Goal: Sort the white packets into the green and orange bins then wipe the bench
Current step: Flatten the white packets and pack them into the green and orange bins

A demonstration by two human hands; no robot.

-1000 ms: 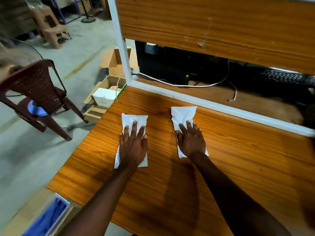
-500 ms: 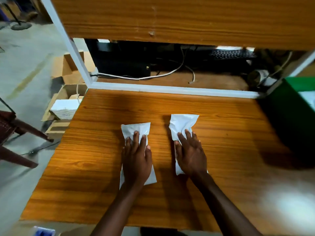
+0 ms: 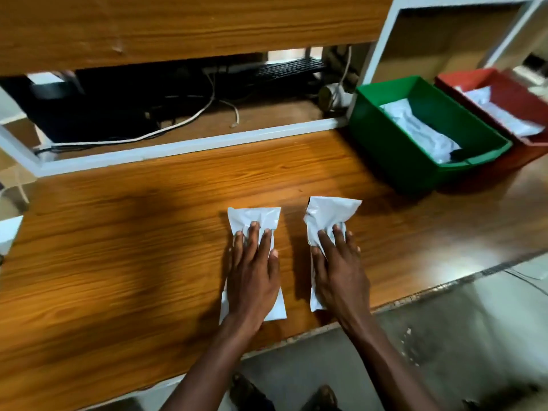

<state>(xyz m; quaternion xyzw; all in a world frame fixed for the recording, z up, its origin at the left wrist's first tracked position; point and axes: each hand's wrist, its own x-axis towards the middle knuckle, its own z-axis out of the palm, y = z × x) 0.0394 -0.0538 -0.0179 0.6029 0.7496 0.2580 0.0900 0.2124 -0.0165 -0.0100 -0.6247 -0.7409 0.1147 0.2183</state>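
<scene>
Two white packets lie side by side on the wooden bench (image 3: 118, 232). My left hand (image 3: 252, 277) rests flat on the left packet (image 3: 255, 216), fingers straight. My right hand (image 3: 338, 271) presses on the right packet (image 3: 332, 212), fingers spread and straight; that packet is crumpled under them. At the back right stands the green bin (image 3: 385, 134) with white packets inside. Beside it, further right, is the orange-red bin (image 3: 513, 93), also holding white packets.
A white frame rail (image 3: 189, 146) runs along the bench's back edge, with cables, a keyboard (image 3: 290, 68) and dark equipment behind it. A wooden panel (image 3: 178, 25) hangs overhead. The bench's front edge is close to my wrists; concrete floor lies below.
Both hands have slid the packets rightwards along the bench, towards the bins. The view has swung right, bringing the green and orange bins fully into sight.
</scene>
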